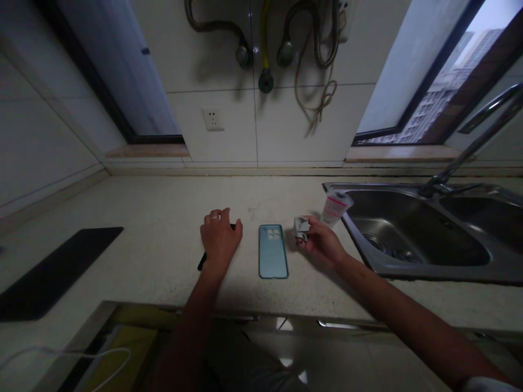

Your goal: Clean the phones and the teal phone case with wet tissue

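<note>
My left hand [218, 237] is closed over a flat black phone [201, 262] on the counter. The hand covers most of it, so only a lower corner and a bit of its upper edge by the thumb show. A crumpled grey-white wipe [301, 228] is pinched in the fingers of my right hand [322, 239], just above the counter. Between the two hands lies an empty light-blue phone case [273, 256], its camera cutouts toward the wall. Neither hand touches the case. Just beyond my right hand stands a clear plastic cup [335, 208] with pink print.
A double steel sink [420, 272] with a chrome faucet [461, 158] is set into the counter [163, 218] on the right. At the left lies a black mat [61, 269]. A white cable [110, 354] hangs by the open drawer [134, 337] below.
</note>
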`<move>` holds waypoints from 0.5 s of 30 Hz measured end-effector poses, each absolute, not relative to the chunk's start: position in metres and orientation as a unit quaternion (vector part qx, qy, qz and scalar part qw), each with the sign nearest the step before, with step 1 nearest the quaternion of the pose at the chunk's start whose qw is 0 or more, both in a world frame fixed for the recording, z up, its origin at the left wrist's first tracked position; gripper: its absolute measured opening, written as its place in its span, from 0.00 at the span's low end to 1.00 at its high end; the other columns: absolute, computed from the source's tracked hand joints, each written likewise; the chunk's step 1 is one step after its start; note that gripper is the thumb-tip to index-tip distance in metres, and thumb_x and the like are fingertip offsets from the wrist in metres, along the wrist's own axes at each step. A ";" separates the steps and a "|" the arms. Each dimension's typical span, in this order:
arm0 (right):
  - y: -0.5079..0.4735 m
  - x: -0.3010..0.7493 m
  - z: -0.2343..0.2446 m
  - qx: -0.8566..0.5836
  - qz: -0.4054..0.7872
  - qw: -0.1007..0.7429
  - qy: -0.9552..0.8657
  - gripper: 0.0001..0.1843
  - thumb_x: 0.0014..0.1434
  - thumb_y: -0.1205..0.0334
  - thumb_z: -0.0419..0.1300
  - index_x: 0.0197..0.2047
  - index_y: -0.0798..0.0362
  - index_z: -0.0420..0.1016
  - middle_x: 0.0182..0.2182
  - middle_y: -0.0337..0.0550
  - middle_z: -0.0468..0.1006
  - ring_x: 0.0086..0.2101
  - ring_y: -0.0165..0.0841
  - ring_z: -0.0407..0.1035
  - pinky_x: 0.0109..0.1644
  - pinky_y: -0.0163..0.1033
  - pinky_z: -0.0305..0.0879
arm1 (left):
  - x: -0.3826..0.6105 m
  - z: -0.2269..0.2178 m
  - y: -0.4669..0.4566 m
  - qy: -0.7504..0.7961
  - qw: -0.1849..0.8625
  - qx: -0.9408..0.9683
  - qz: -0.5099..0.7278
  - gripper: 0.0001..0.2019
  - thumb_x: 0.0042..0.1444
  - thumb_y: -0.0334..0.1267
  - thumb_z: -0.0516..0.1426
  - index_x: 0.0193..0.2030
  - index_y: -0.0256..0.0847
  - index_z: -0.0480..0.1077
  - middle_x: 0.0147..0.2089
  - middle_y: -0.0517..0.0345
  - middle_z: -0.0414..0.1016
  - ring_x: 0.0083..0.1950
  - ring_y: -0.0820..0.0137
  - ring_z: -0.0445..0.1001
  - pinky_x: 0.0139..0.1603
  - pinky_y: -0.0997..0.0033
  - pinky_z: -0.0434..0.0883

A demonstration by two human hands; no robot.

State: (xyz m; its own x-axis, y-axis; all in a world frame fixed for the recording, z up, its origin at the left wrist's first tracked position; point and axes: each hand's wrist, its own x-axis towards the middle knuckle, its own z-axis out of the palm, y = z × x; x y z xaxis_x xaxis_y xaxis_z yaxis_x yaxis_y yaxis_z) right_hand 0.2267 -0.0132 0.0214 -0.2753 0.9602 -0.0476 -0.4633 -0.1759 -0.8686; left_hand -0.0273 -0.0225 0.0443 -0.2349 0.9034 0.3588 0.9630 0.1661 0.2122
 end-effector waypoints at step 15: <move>-0.023 0.226 0.027 -0.288 0.688 0.475 -0.467 0.09 0.52 0.60 0.57 0.39 0.48 0.68 0.27 0.39 0.74 0.25 0.34 0.69 0.29 0.41 0.70 | -0.070 0.029 -0.016 -0.791 -0.132 -0.592 -0.081 0.31 0.46 0.53 0.61 0.53 0.33 0.67 0.52 0.29 0.74 0.52 0.45 0.75 0.47 0.55 0.70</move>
